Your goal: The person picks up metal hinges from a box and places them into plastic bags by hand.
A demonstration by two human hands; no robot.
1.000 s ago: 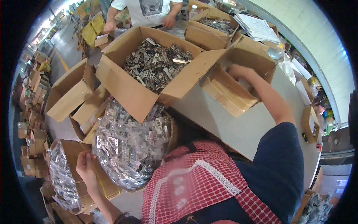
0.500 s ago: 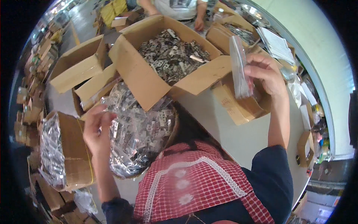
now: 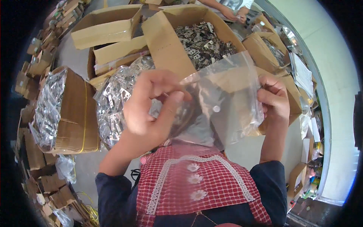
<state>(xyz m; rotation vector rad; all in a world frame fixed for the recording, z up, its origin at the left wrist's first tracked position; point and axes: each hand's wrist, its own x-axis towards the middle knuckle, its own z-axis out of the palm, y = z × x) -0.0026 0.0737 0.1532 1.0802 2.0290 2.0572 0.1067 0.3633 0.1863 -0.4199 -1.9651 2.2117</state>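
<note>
- Since the earlier frame, I see the right hand [image 3: 274, 100] has come off the small box and both hands have closed in front of the chest; the bag [image 3: 223, 102] is now stretched between them.
- Left hand [image 3: 151, 108]: fingers pinched narrow on the bag's left top edge, thumb against forefinger.
- Right hand: fingers curled shut on the bag's right edge.
- Bag position: held in the air above the apron [image 3: 200, 185], in front of the big box [image 3: 196, 41] of metal parts. It looks empty, though I cannot tell whether its mouth is open.
- Risk 1: the film is thin and slick; if either pinch loosens, I judge that the bag drops toward the lap or the table [image 3: 249, 151].
- Risk 2: pulling the two edges apart too hard could tear the seam or closure strip.
- Risk 3: the layers may cling, so a pinch catching both would fail to part the mouth.
- Risk 4: sharp metal parts in the sack [image 3: 117, 98] nearby could snag the film if the bag is lowered carelessly.
</note>
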